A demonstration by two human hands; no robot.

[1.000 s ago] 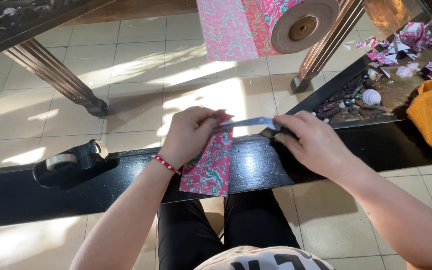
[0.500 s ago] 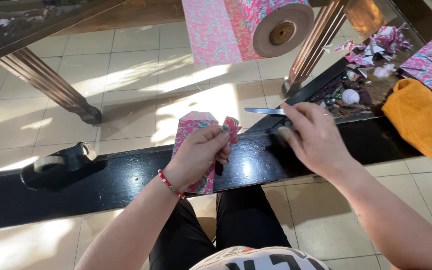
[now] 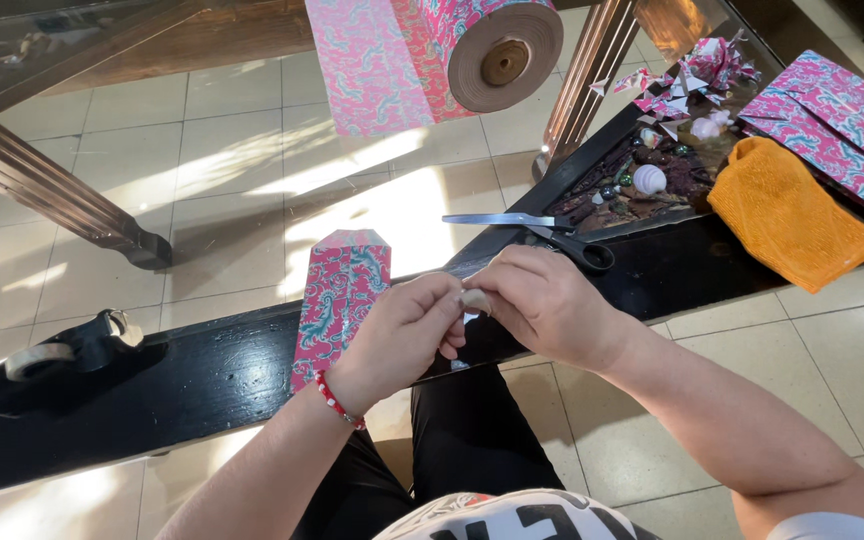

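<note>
Just both hands (image 3: 482, 315) at table edge (image 3: 202, 375)

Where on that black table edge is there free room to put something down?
Bare black edge lies between the tape dispenser and the pink paper piece. The right end is crowded: scissors, a shell tray, orange cloth, folded paper.

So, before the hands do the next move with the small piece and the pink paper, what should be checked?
1. Small pale piece pinched between left hand and right hand: ok.
2. What the piece is, tape or paper: cannot tell.
3. Folded pink patterned paper lies flat on the black table edge, free of both hands: ok.
4. Scissors put down, blades shut: ok.
5. Tape dispenser on the table, far to the left: ok.
</note>
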